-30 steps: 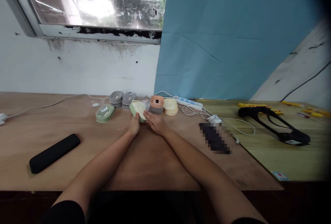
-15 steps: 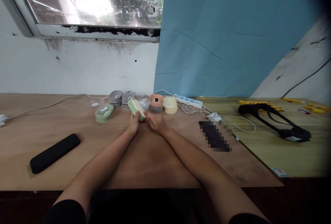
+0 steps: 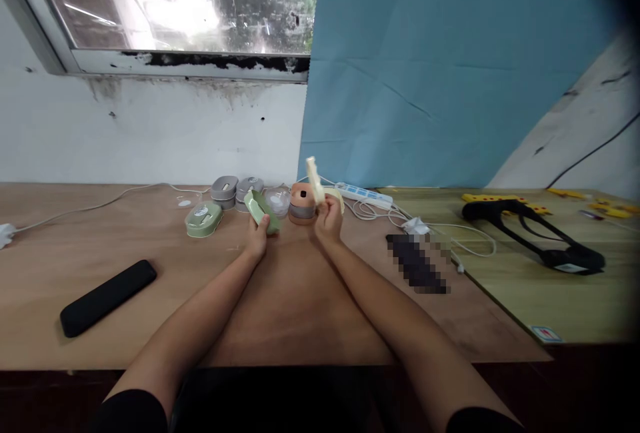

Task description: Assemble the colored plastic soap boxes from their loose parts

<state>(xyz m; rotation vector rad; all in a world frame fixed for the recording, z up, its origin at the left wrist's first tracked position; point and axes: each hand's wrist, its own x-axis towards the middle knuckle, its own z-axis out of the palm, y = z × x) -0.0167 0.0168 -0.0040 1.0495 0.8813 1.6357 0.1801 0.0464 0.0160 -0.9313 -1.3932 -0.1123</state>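
Observation:
My left hand (image 3: 258,236) grips a green oval plastic case (image 3: 262,212), tilted just above the table. In my right hand (image 3: 329,217) a cream-coloured tray (image 3: 315,180) is raised on edge, apart from the case. Behind my right hand sit more cream trays (image 3: 341,200), mostly hidden by it. Between the hands stand a clear plastic cover (image 3: 277,201) and a stack of cases with an orange top (image 3: 303,194). Left of my left hand lies a green lidded case (image 3: 203,219), with grey cases (image 3: 224,191) behind it.
A power strip (image 3: 367,195) with white cables (image 3: 373,212) lies at the back. At the left is a black elongated case (image 3: 109,298). A dark blurred-out object (image 3: 416,265) lies right, and a black frame-like strap (image 3: 537,233) rests on the yellowish table (image 3: 505,296).
My right hand has lifted the cream tray out of the green case and moved it up and right. My left hand still holds the green case in nearly the same place.

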